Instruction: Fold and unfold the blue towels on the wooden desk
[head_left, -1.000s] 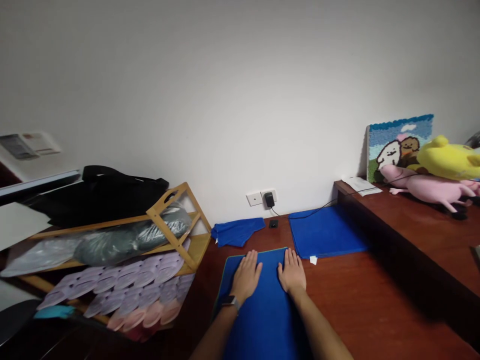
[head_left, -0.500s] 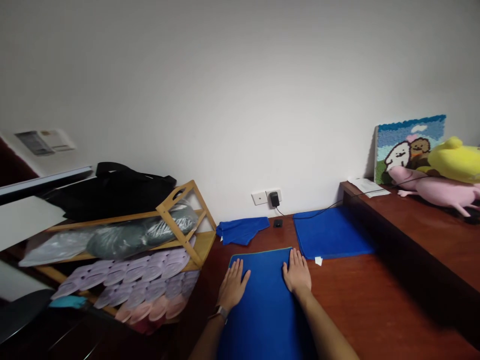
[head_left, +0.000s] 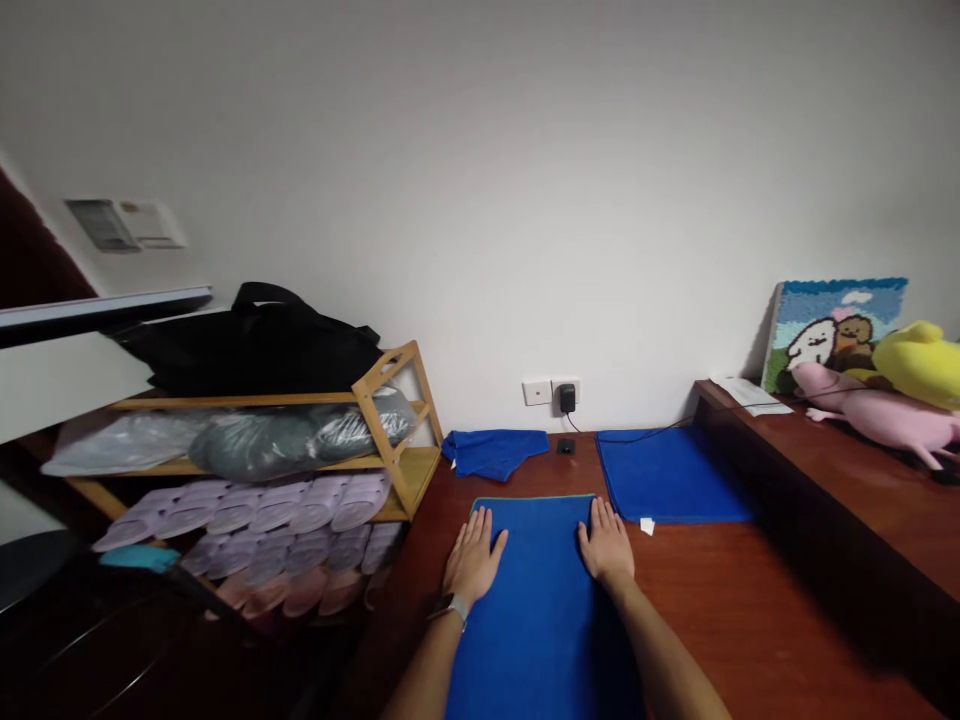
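Note:
A blue towel with a thin green edge lies flat on the reddish-brown table, its near end running out of view at the bottom. My left hand rests flat on its left edge near the far corner, fingers extended, a watch on the wrist. On the far right corner lies my right hand, also flat with fingers stretched out. Behind it to the right is a folded blue towel with a white tag at its front edge. A smaller crumpled blue cloth lies against the wall.
A wooden rack at left holds slippers, plastic-wrapped bundles and a black bag. A black plug sits in the wall socket, its cable crossing the folded towel. On the raised ledge at right are a pink plush toy and a yellow plush.
My left hand has slid outward from the towel's middle to its left edge. My right hand stays at the far right corner. The camera view has shifted and tilted slightly.

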